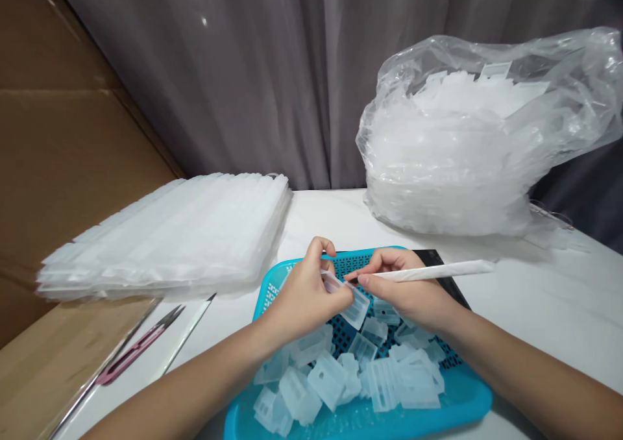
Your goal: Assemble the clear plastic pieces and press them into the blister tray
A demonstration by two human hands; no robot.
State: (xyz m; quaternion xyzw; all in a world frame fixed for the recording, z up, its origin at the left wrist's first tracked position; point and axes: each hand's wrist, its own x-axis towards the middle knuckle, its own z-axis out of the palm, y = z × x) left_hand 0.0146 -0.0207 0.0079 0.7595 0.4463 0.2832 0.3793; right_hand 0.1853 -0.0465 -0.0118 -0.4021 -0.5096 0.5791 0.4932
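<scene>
Over the blue plastic basket (pixel 467 404), my left hand (pixel 306 294) pinches a small translucent plastic case (pixel 357 309), tilted, between thumb and fingers. My right hand (pixel 409 297) grips a slim, pen-like tool with a white wrapped handle (pixel 438 271). Its dark tip meets or nearly meets the upper edge of the case; whether it touches I cannot tell. Below both hands, several loose translucent plastic pieces (pixel 328 380) lie heaped in the basket.
A flat stack of white translucent strips (pixel 170 232) lies at the back left. A clear bag (pixel 452 148) full of similar pieces stands at the back right. Pink thread snips (pixel 141 346) and a thin pointed tool (pixel 187 336) rest at left, beside cardboard (pixel 73 349).
</scene>
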